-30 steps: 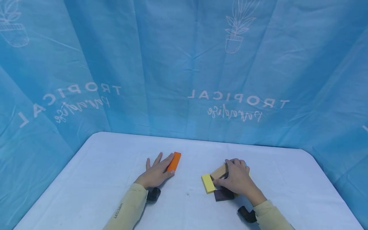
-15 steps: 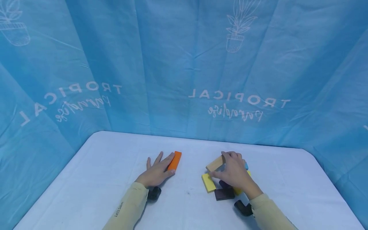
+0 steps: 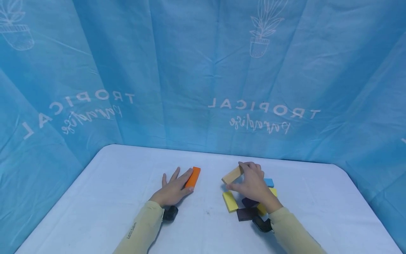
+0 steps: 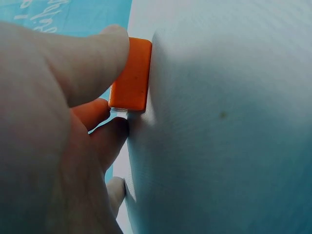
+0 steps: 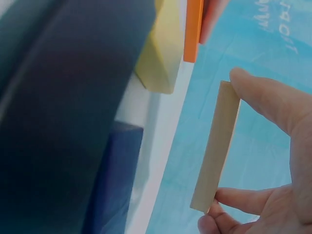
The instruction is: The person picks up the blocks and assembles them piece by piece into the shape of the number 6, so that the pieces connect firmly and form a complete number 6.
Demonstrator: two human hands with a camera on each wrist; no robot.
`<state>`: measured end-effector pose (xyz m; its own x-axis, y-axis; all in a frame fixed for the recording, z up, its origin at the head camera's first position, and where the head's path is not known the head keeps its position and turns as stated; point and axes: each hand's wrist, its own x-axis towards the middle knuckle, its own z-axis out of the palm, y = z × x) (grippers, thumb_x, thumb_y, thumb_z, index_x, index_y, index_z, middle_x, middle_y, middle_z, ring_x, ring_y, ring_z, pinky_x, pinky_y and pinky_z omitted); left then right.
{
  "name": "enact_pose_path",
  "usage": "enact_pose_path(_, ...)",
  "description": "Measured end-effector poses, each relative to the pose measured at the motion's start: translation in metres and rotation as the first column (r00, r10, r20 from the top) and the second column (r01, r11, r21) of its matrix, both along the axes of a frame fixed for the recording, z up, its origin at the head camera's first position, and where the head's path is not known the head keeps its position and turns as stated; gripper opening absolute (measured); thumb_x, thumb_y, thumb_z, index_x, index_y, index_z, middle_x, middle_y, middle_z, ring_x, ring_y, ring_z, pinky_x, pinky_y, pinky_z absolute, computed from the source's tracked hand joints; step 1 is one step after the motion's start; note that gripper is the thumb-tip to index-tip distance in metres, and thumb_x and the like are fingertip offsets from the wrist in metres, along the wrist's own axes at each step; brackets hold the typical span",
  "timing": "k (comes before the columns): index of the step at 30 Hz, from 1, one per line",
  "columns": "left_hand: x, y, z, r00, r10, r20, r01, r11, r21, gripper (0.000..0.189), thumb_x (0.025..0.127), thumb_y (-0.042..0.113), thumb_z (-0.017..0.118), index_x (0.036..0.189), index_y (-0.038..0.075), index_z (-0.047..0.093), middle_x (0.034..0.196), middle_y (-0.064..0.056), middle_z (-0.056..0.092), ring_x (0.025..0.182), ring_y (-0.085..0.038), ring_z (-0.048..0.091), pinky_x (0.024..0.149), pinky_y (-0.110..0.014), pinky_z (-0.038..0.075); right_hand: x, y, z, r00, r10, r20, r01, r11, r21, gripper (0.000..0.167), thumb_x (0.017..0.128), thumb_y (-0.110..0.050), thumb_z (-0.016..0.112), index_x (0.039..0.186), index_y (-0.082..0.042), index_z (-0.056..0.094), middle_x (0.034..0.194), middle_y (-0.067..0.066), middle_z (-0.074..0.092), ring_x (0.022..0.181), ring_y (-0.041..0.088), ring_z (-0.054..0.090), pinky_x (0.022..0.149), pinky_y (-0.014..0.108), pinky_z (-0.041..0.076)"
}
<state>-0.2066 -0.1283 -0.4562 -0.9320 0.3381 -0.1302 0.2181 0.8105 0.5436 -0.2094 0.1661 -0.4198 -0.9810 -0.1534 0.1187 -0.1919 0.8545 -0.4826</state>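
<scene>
Evidently a slim tan block [image 5: 215, 148]

Bare bench [image 3: 207, 192] lies right of the orange block [image 3: 194, 177], its left barred by the left hand [image 3: 172, 192]; farther right, a yellow block [image 3: 229, 202] and the right hand [image 3: 252, 182] holding a wooden block [image 3: 232, 175] obstruct passage.

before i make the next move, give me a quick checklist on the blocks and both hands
1. Wooden block held: ok, between the thumb and fingers of the right hand.
2. Wooden block off the table: ok, the right wrist view shows it apart from the surface.
3. Left hand touching the orange block: ok.
4. Gap between wooden and orange blocks: ok, bare table shows there.
5. Loose blocks fully visible: not ok, the right hand hides some.
6. Left grip firm: cannot tell.
</scene>
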Motion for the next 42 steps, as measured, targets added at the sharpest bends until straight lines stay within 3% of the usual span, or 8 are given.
enact_pose_path(19, 0.000, 0.001, -0.002, 1.000, 0.011, 0.000, -0.011, 1.000, -0.013, 0.071, 0.102, 0.037, 0.059, 0.161, 0.016, 0.025, 0.164, -0.004, 0.029, 0.154, -0.037, 0.003, 0.113, -0.069, -0.013, -0.016, -0.023, 0.004, 1.000, 0.016, 0.022, -0.015, 0.999, -0.044, 0.098, 0.073, -0.047, 0.087, 0.147, 0.003, 0.047, 0.141, 0.024, 0.047, 0.130, 0.040, 0.037, 0.106, 0.060, 0.031)
enact_pose_path(42, 0.004, 0.001, 0.003, 1.000, 0.004, -0.007, -0.004, 1.000, -0.009, 0.071, 0.102, 0.036, 0.058, 0.161, 0.014, 0.026, 0.164, -0.008, 0.030, 0.153, -0.039, 0.004, 0.113, -0.070, -0.011, -0.036, -0.045, 0.009, 0.999, 0.039, 0.024, -0.036, 0.994, -0.105, 0.096, 0.075, -0.046, 0.086, 0.149, 0.000, 0.046, 0.143, 0.021, 0.046, 0.132, 0.037, 0.036, 0.108, 0.058, 0.035)
